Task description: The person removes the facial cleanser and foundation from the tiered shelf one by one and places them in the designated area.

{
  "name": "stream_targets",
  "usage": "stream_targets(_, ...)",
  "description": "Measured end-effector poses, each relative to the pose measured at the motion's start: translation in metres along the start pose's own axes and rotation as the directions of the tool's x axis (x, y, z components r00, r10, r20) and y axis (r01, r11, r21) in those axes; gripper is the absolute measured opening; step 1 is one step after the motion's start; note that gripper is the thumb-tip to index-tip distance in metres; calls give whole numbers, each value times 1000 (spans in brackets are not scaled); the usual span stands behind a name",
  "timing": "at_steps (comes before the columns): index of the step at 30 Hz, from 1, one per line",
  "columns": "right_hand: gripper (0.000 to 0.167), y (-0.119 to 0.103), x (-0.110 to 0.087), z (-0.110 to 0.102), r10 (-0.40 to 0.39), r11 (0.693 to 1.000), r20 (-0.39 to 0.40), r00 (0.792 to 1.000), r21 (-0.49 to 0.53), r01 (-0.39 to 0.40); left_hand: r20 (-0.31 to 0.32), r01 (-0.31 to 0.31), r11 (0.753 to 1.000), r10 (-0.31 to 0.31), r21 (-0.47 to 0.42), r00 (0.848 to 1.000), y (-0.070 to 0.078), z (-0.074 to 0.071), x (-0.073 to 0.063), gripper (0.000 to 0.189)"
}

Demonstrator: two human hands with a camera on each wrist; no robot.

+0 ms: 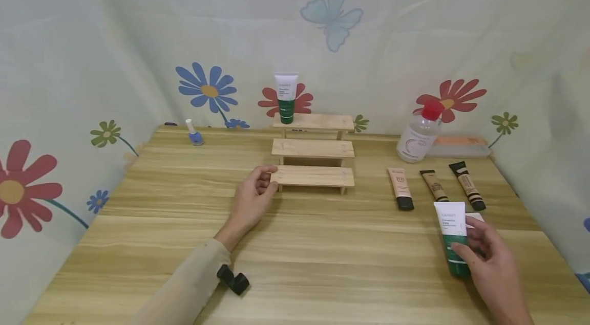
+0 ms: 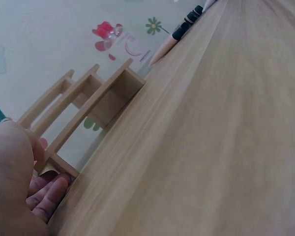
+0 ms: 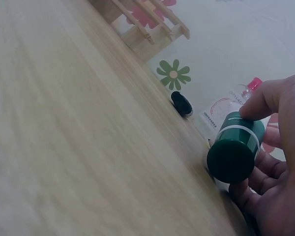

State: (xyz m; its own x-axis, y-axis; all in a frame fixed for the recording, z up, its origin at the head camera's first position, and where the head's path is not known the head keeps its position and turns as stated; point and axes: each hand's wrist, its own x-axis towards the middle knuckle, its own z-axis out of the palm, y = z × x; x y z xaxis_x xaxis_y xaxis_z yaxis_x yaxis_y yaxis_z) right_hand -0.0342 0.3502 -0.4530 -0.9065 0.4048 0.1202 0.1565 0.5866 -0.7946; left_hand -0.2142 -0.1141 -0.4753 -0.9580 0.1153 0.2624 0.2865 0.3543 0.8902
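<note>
My left hand [image 1: 251, 197] grips the left end of the lowest step of a three-step wooden display stand [image 1: 313, 176]. In the left wrist view its thumb side lies at the step's end, with curled fingers [image 2: 51, 199] low by the leg. Far to the right, my right hand [image 1: 498, 266] holds a white and green squeeze tube [image 1: 454, 238], thumb across the green part. The right wrist view shows the tube's dark green cap [image 3: 231, 160] facing the camera. A matching tube [image 1: 286, 100] stands upright on the top step, at its left end.
Right of the stand lie a pink BB cream tube [image 1: 400, 188] and two black-capped tubes, one beige [image 1: 434, 186], one black-ended [image 1: 467, 186]. Behind them stands a clear red-capped bottle [image 1: 418, 133] beside a flat box [image 1: 461, 146]. A blue nail polish bottle [image 1: 194, 135] stands back left.
</note>
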Motion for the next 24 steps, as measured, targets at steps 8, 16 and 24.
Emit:
stream_targets(8,55,3,1,1,-10,996,64,998,-89,15,4,0,1000,0,4,1000,0,0,0,33)
stream_targets(16,54,2,0,2,-43,983,80,996,-174,57,4,11,1000,-11,13,1000,1,0,0,33)
stream_targets(24,53,0,-2,3,-82,971,71,994,-220,96,3,26,999,-26,22,1000,1,-1,0,31)
